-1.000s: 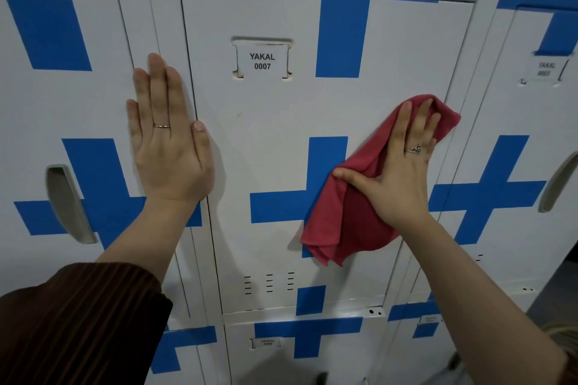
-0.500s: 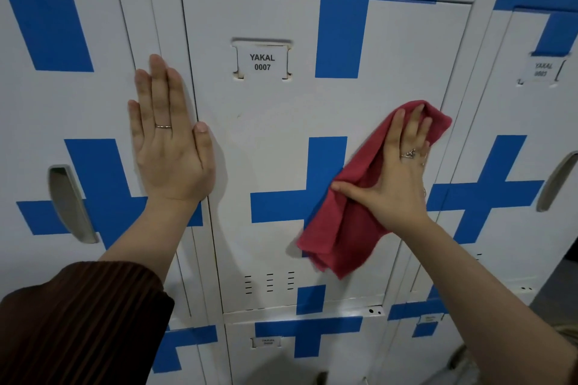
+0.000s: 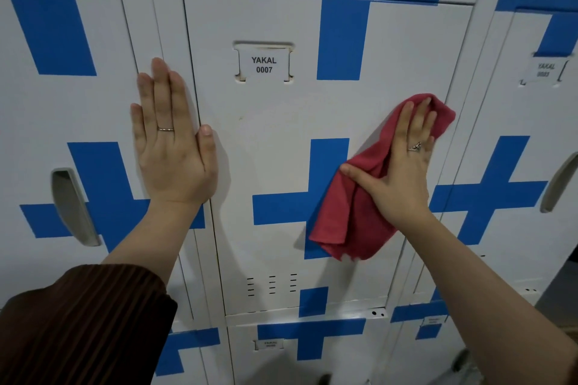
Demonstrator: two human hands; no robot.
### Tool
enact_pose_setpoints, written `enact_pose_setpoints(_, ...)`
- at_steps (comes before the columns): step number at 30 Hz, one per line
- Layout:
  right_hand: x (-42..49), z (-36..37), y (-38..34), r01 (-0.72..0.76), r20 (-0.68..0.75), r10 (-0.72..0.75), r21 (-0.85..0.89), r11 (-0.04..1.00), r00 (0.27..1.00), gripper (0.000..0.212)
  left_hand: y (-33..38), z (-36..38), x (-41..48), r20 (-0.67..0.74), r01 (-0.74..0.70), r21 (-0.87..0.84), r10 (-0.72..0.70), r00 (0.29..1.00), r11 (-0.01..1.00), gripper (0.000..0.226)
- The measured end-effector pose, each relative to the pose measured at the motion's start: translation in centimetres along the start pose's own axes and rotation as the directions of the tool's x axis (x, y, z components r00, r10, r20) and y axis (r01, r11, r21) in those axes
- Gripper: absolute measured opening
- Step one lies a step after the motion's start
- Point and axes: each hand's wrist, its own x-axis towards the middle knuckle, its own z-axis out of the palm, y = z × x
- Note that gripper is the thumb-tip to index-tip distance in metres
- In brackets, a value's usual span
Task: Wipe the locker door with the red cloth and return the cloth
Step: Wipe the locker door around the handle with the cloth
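On the locker door (image 3: 275, 134), our spread right hand (image 3: 403, 172) edges the red cloth (image 3: 350, 212) upward, mid-wipe; our left hand (image 3: 172, 150) stays flat.

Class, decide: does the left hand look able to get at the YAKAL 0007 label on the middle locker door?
Probably yes. The left hand lies flat at the left edge of the locker door, and the label sits up and to its right with only bare door between.

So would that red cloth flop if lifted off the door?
Probably floppy: the red cloth folds and hangs loose below the right hand. Likely light too, since flat fingers alone pin it to the locker door.
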Motion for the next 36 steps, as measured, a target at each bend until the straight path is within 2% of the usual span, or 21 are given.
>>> enact_pose_setpoints(2, -0.4, 0.3, -0.1, 0.012, 0.022, -0.012, -0.027, 1.000, 1.000, 0.122, 0.0, 0.0, 0.0, 0.003, -0.001, 0.002, 0.001, 1.000, 1.000, 0.061)
enact_pose_setpoints(5, -0.7, -0.1, 0.4, 0.089, 0.128, -0.073, -0.121, 0.989, 0.989, 0.136, 0.0, 0.0, 0.0, 0.006, -0.002, 0.006, 0.002, 1.000, 1.000, 0.061)
enact_pose_setpoints(7, -0.3, -0.4, 0.5, 0.068, 0.097, -0.060, -0.071, 0.995, 0.993, 0.131, 0.0, 0.0, 0.0, 0.009, 0.001, 0.010, -0.001, 1.000, 1.000, 0.061)
enact_pose_setpoints(9, 0.0, -0.3, 0.2, 0.005, 0.021, -0.006, 0.042, 0.999, 1.000, 0.117, 0.0, 0.0, 0.0, 0.006, 0.000, 0.010, 0.000, 1.000, 1.000, 0.061)
enact_pose_setpoints(11, 0.0, 0.0, -0.2, -0.008, -0.005, 0.008, 0.058, 0.998, 1.000, 0.113, 0.0, 0.0, 0.0, 0.006, -0.001, 0.008, 0.001, 1.000, 1.000, 0.061)
enact_pose_setpoints(15, -0.8, -0.4, 0.1, 0.099, 0.176, -0.069, -0.165, 0.981, 0.982, 0.142, 0.0, 0.0, 0.0, 0.003, -0.002, 0.000, 0.002, 1.000, 1.000, 0.061)
enact_pose_setpoints(18, -1.4, -0.4, 0.2, 0.167, 0.276, -0.095, -0.251, 0.954, 0.956, 0.145, 0.0, 0.0, 0.0, 0.006, 0.002, 0.006, -0.002, 1.000, 1.000, 0.061)
enact_pose_setpoints(24, -2.8, -0.1, 1.2, 0.242, 0.381, -0.126, -0.276, 0.930, 0.916, 0.142, 0.0, 0.0, 0.0, -0.003, -0.003, -0.002, 0.003, 1.000, 1.000, 0.060)
enact_pose_setpoints(30, -3.0, 0.2, 2.1, 0.278, 0.355, -0.168, -0.286, 0.917, 0.920, 0.138, 0.0, 0.0, 0.0, -0.009, -0.010, 0.001, 0.010, 1.000, 1.000, 0.060)
enact_pose_setpoints(36, -2.8, 1.5, 2.0, 0.224, 0.198, -0.188, -0.179, 0.958, 0.962, 0.111, 0.1, 0.0, 0.0, -0.010, -0.004, 0.002, 0.004, 1.000, 1.000, 0.061)
